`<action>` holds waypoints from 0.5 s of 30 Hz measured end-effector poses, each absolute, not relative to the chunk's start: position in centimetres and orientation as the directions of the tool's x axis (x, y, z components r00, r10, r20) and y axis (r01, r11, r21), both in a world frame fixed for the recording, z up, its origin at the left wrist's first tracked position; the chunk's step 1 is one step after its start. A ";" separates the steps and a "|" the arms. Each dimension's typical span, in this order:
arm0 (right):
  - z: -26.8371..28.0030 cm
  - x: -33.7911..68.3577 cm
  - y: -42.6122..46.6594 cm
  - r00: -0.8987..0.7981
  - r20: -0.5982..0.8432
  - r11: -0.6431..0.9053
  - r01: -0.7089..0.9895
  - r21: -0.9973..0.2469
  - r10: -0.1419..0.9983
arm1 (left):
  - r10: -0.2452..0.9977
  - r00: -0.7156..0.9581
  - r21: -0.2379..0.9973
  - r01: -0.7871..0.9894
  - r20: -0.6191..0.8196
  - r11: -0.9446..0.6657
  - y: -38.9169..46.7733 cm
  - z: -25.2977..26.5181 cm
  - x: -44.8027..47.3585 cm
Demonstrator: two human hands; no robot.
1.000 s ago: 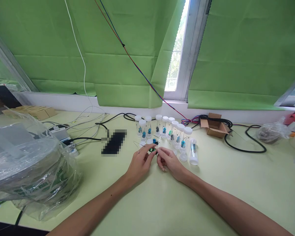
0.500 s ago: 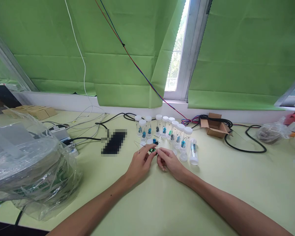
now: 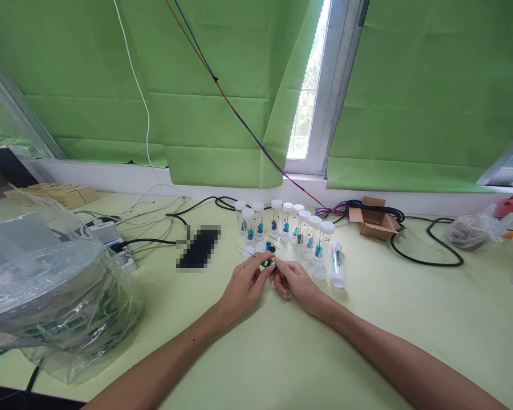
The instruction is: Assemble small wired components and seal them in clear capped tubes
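Note:
My left hand is closed, thumb and fingers pinching a small green piece with dark parts, mostly hidden by the fingers. Fingertips of my right hand are pressed together against the same spot; what they grip is too small to make out. Thin wires stick out past my left fingers. Just beyond the hands lies a blue-and-black part. Behind stand several clear tubes with white caps, holding blue or green parts with wires. One capped tube sits apart at the right.
A large plastic-wrapped reel takes up the left side. Cables and a power strip lie behind a pixelated dark object. An open cardboard box and black cable are at the back right.
Both hands stay nearly in place. The fingertips have shifted slightly around the small green piece, and the thin wires by the left hand have moved a little to the right.

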State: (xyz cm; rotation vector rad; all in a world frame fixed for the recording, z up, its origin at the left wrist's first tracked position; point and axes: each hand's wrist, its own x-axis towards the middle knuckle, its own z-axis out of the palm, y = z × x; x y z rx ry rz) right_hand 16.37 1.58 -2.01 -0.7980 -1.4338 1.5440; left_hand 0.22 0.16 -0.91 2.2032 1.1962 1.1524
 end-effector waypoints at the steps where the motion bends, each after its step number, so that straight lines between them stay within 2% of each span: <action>1: -2.0 16.4 1.6 -0.426 0.094 0.026 -0.162 -0.986 0.900 | 0.823 0.304 0.648 0.509 0.481 -0.566 0.1 -0.9 0.2; 15: -2.4 16.2 1.8 -0.401 0.077 -0.006 -0.201 -0.979 0.913 | 0.822 0.279 0.644 0.516 0.496 -0.564 0.1 -0.8 0.3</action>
